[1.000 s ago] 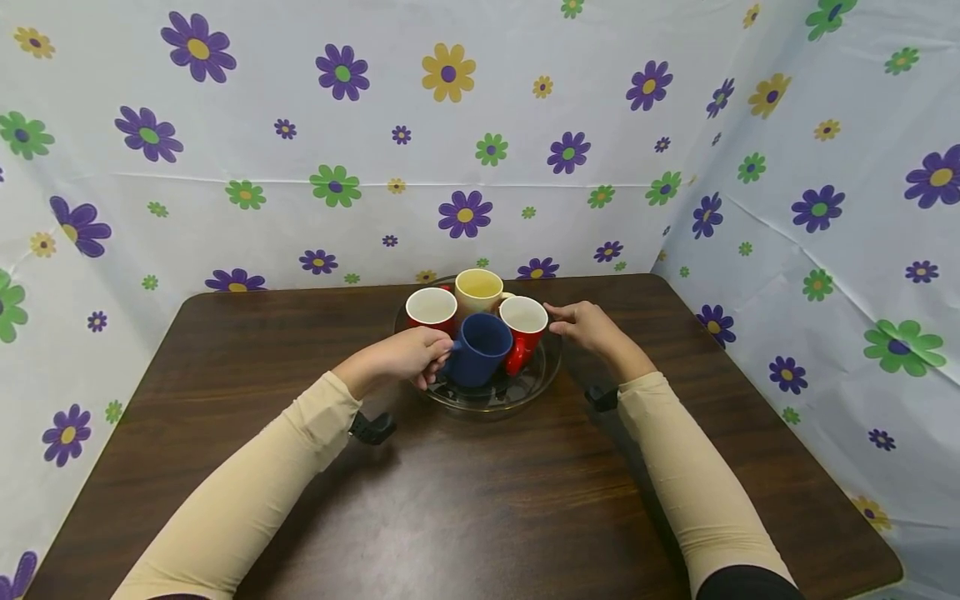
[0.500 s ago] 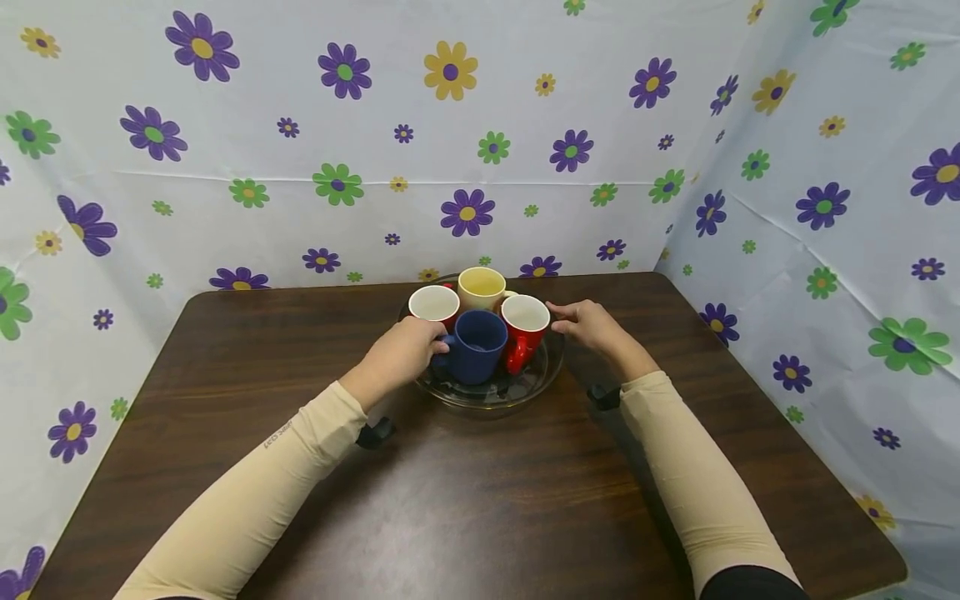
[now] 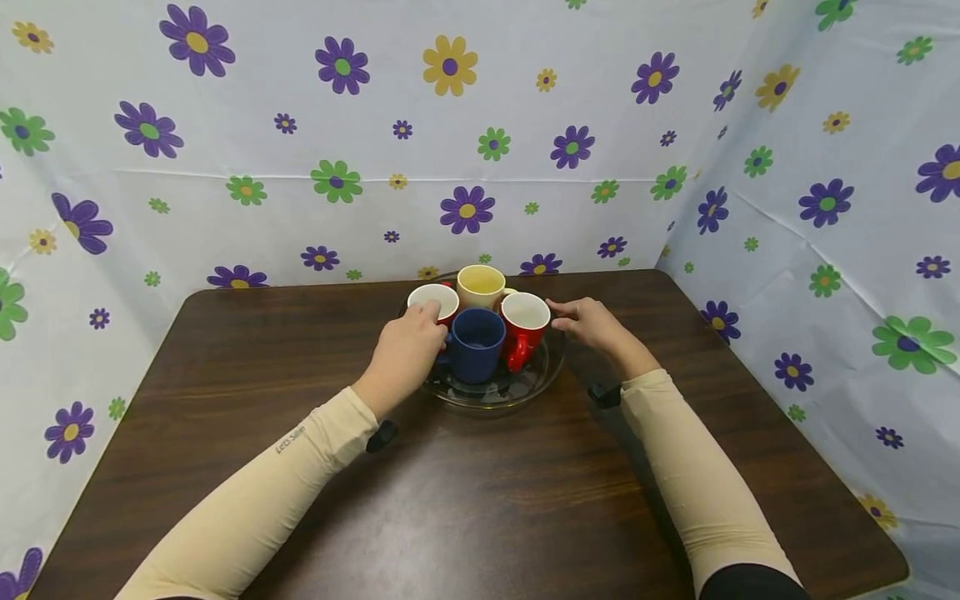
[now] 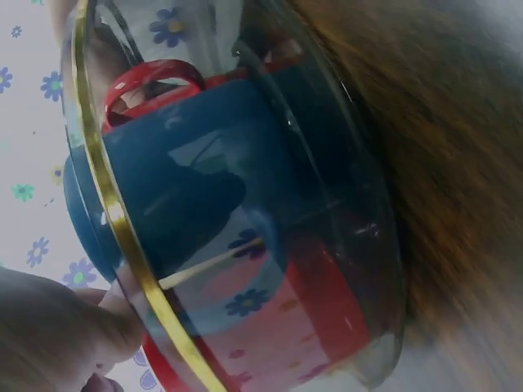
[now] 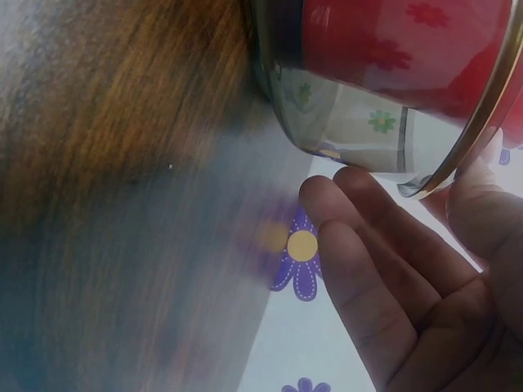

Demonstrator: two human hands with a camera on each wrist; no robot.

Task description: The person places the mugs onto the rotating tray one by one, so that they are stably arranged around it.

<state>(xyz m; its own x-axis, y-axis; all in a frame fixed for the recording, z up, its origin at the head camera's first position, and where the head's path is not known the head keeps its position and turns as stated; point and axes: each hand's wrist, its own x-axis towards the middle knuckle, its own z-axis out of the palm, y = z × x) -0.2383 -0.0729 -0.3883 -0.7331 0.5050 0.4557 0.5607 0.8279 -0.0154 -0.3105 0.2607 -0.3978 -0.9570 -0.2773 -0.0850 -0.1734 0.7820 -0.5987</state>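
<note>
A clear glass dish [image 3: 487,407] with a gold rim holds a blue mug [image 3: 477,354], two red mugs with white insides and a yellow mug [image 3: 481,287]. My left hand [image 3: 405,354] is at the dish's left side, overlapping the left red mug [image 3: 433,294] in the head view. In the left wrist view, its thumb lies near the gold rim, and the blue mug's handle [image 4: 274,286] shows free of fingers. My right hand [image 3: 595,327] pinches the dish's right rim between thumb and forefinger, beside the right red mug [image 3: 525,321]; its other fingers extend below the rim.
The dish stands toward the back of a dark wooden table [image 3: 480,500]. A white flowered cloth [image 3: 285,217] hangs behind the table and along its right side. Black straps with small devices are at both wrists.
My left hand has let go of the blue mug's handle and moved up and back toward the left red mug. The blue mug shifted slightly, settling upright in the dish. My right hand stays put.
</note>
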